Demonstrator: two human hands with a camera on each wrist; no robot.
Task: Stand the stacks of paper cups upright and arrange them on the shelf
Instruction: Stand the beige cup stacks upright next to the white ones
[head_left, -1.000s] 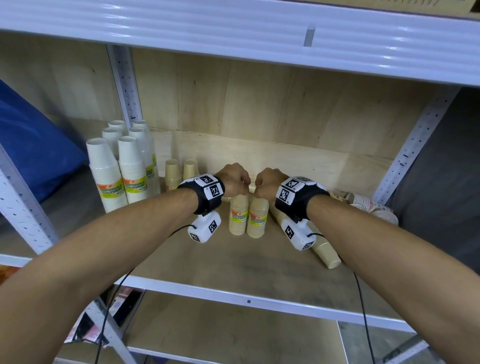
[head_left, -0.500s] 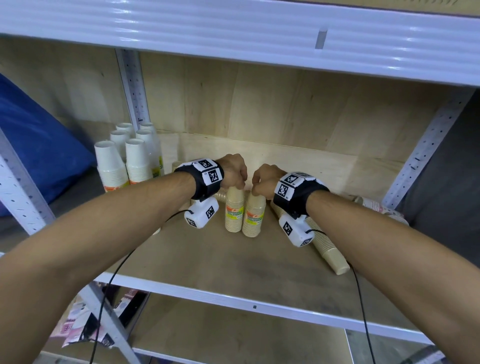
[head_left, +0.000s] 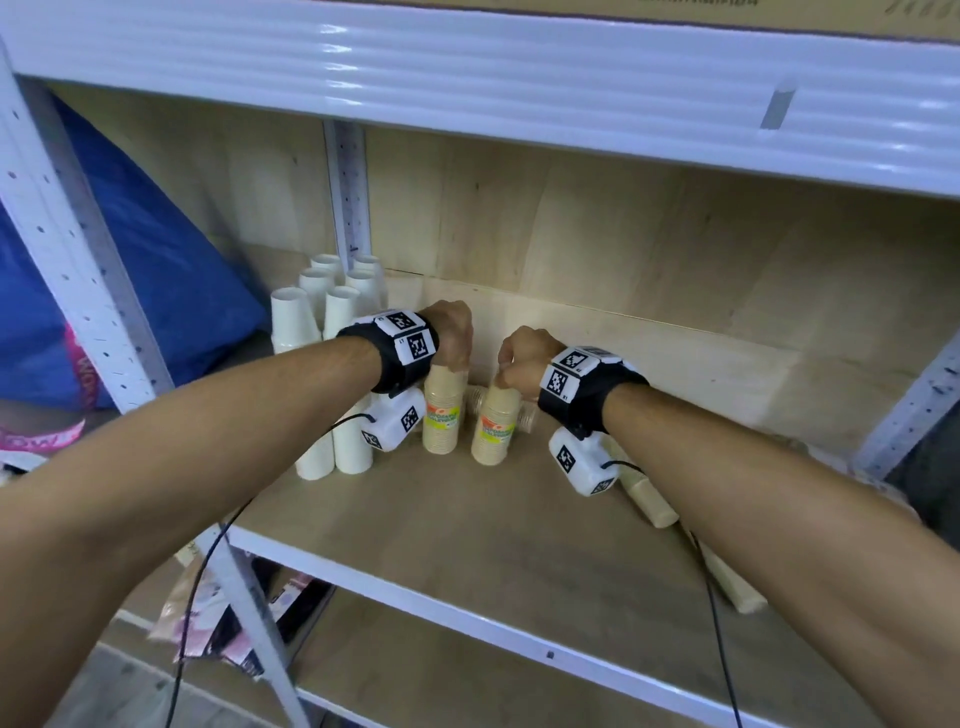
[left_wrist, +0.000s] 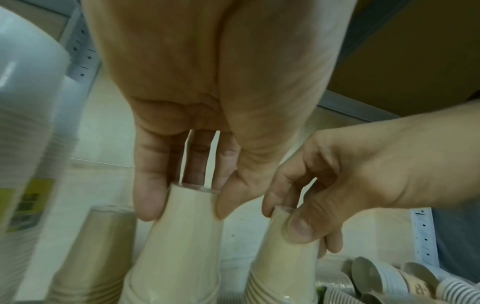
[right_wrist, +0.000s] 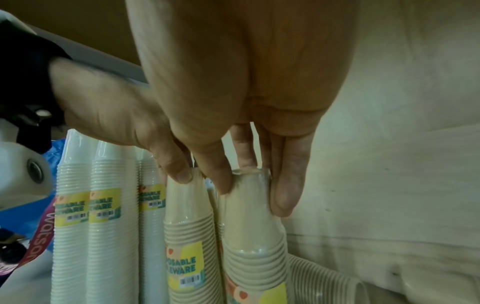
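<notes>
Two upright tan paper-cup stacks with yellow labels stand side by side on the wooden shelf (head_left: 467, 530). My left hand (head_left: 452, 353) grips the top of the left tan stack (head_left: 441, 415) from above, fingers and thumb around its top cup. My right hand (head_left: 511, 371) grips the top of the right tan stack (head_left: 493, 428) the same way. The left wrist view shows my left hand (left_wrist: 185, 205) on its stack (left_wrist: 179, 246). In the right wrist view my right hand (right_wrist: 253, 193) holds its stack (right_wrist: 254, 236).
Several upright white cup stacks (head_left: 317, 312) stand just left of the tan ones, by the rear post (head_left: 345, 182). More tan stacks lie on their sides behind (head_left: 527, 415) and at the right (head_left: 652, 501). The upper shelf beam (head_left: 467, 67) hangs low overhead.
Both hands have kept their grip and brought the two tan stacks leftward, close to the white stacks. A small gap has opened between the two stacks. The head view has swung right.
</notes>
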